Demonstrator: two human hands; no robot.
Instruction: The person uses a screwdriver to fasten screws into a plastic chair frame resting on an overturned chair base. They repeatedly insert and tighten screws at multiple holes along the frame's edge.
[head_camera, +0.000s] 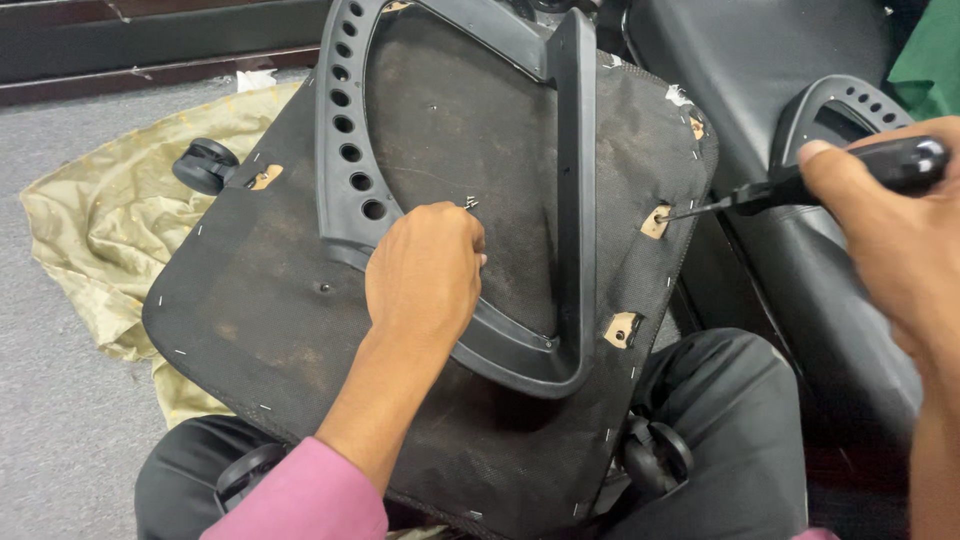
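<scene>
Hidden under the left hand: part of the black armrest frame; cut off by the edges: the right hand, the frame's top, the second armrest.

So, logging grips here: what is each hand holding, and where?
Right hand grips the screwdriver by its black handle. Left hand rests fisted on the armrest frame; contents unclear.

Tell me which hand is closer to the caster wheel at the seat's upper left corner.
Left. The left hand rests on the black armrest frame, right of the caster wheel; the right hand is far across, holding the screwdriver.
</scene>
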